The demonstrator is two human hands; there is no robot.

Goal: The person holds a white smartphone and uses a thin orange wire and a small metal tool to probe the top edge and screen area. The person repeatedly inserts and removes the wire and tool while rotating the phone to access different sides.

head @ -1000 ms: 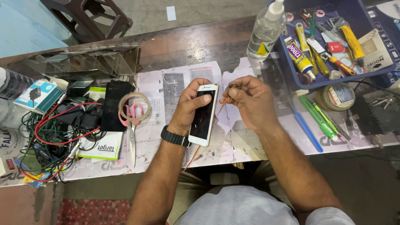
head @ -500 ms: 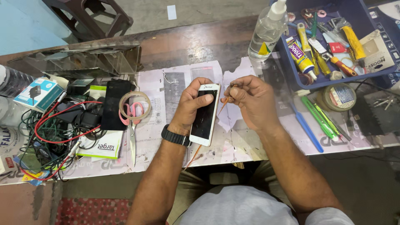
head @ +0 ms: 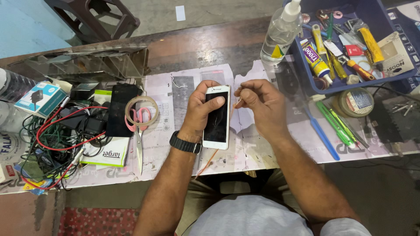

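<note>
A white-framed phone with a black screen sits in the left hand, a black watch strap at the wrist; the right hand pinches a thin orange tool at the phone's edge. Pale pink printed sheets cover the dark brown bench. Pink-handled scissors lie through a translucent beige tape roll. Red, green and black wires tangle beside a light blue box. A dark blue tray holds yellow-handled tools and a yellow-and-white tube. Bright green tools and a blue one lie below it; the bottle is clear.
</note>
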